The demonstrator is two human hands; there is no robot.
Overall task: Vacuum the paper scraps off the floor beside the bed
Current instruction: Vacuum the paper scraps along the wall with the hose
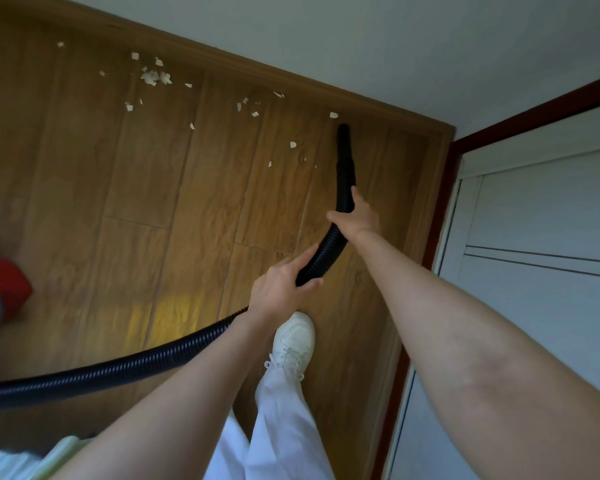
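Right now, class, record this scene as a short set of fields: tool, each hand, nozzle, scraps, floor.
tool: black ribbed vacuum hose
left hand: gripping the hose, lower down
right hand: gripping the hose nearer the nozzle
nozzle: pointed at the floor by the skirting board, just short of one scrap
paper scraps: scattered along the wall, uncollected
floor: wood planks

Wood floor (136, 202): paper scraps (155, 77) scattered near baseboard (291, 77).

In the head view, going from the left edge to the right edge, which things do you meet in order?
Red object → biggest cluster of paper scraps → left hand → right hand → dark red door frame → white door.
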